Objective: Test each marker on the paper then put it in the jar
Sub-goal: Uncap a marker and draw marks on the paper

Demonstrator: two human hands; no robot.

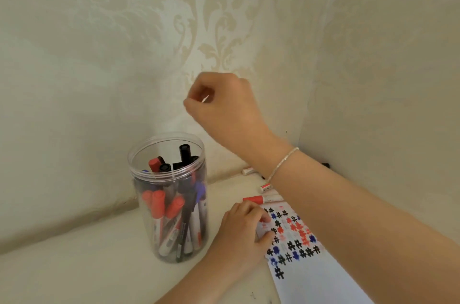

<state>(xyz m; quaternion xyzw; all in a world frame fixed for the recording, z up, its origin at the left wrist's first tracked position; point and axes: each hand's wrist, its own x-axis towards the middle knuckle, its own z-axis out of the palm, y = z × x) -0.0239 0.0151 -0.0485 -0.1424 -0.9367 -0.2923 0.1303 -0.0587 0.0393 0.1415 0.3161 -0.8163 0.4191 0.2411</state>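
Soft, even, warm-tinted light is seen; shadows are faint. Slight overall softness is noted, with motion blur on the right hand [219,102]. Edges are bowed by wide-angle distortion.

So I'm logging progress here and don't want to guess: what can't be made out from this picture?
- Head view: how many markers remain on the table; the right forearm covers all but the ends of the loose markers.
- What the right hand holds, if anything: its curled fingers hide it.
- The paper: partly covered by the forearm and left hand, and cut off by the bottom edge.
- Marker count in the jar: they overlap.
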